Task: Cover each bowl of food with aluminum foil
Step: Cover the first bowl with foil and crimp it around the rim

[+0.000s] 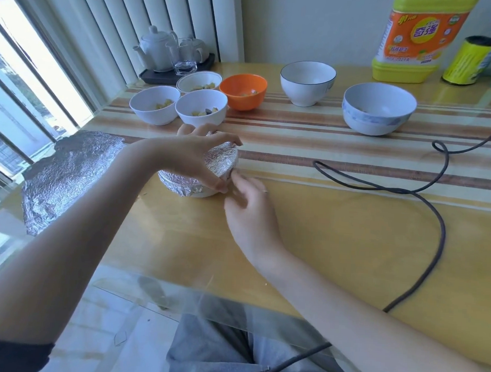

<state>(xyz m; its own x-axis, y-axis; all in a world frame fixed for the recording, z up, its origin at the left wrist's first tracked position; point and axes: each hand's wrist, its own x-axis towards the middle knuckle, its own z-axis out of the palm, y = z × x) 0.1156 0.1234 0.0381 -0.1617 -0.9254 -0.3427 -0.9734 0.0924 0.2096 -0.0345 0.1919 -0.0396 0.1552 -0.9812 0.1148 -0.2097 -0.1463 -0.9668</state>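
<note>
A white bowl wrapped in aluminum foil (221, 160) sits near the middle of the table. My left hand (189, 157) arches over it, fingers and thumb curled round its rim. My right hand (247, 203) is at the bowl's near right side, fingertips pressing the foil edge against the wall; it is blurred. A crinkled sheet of foil (65, 176) lies at the table's left edge. Behind stand uncovered bowls: two white ones with food (154, 105) (201, 108), a rimmed one (198, 81), an orange one (243, 92), a tall white one (307, 82) and a blue-patterned one (378, 109).
A dark cable (436, 213) loops across the right half of the table. A tea set on a black tray (174, 54) stands at the back left by the blinds. A yellow detergent bottle (417, 38) and a yellow can (472, 61) stand at the back right.
</note>
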